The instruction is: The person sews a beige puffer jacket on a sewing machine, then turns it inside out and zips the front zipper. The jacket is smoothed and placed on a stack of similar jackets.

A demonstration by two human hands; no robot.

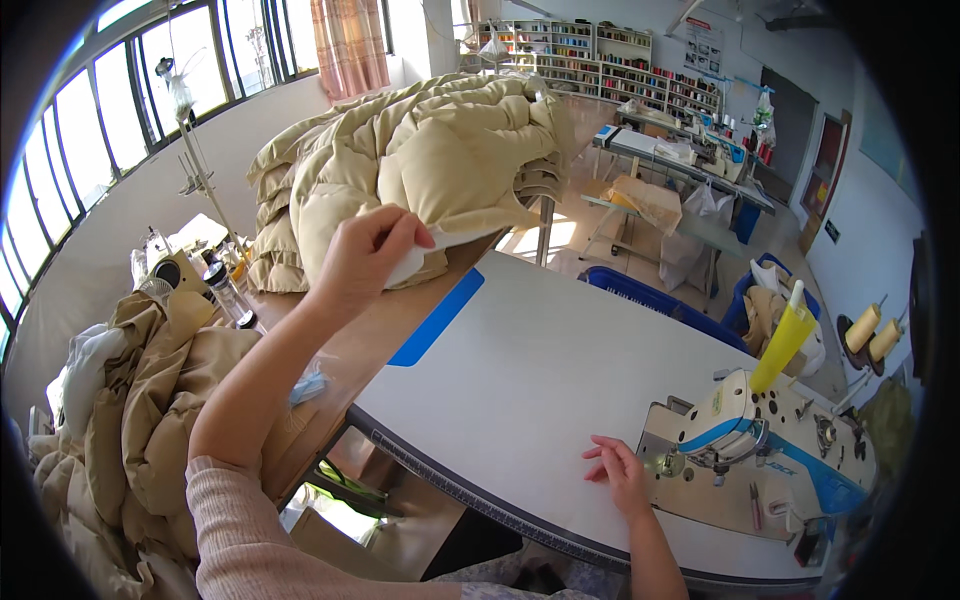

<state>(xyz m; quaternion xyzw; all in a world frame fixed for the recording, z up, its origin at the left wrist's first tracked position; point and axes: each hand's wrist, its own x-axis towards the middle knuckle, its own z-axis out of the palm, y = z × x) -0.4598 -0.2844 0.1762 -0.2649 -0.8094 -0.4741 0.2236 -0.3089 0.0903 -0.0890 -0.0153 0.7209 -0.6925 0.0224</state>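
My left hand (370,258) is raised over the left table, its fingers closed on the near edge of a beige padded piece (440,165). A pale strip of that edge shows beside my fingertips; the exact grip is partly hidden. The piece lies on top of a tall stack of similar puffy beige pieces. My right hand (620,475) rests low over the white sewing table (500,370), holding nothing, with its fingers apart. Just right of it stands a white and blue sewing machine (735,425). Small tweezers (756,505) lie on the machine's base.
Crumpled beige padded fabric (150,400) is heaped at the left, near a clear-sided container (230,295). A blue strip (437,320) marks the white table's left edge. Beyond the table are blue baskets (660,305). Thread cones (865,330) stand right; thread shelves (600,60) line the back.
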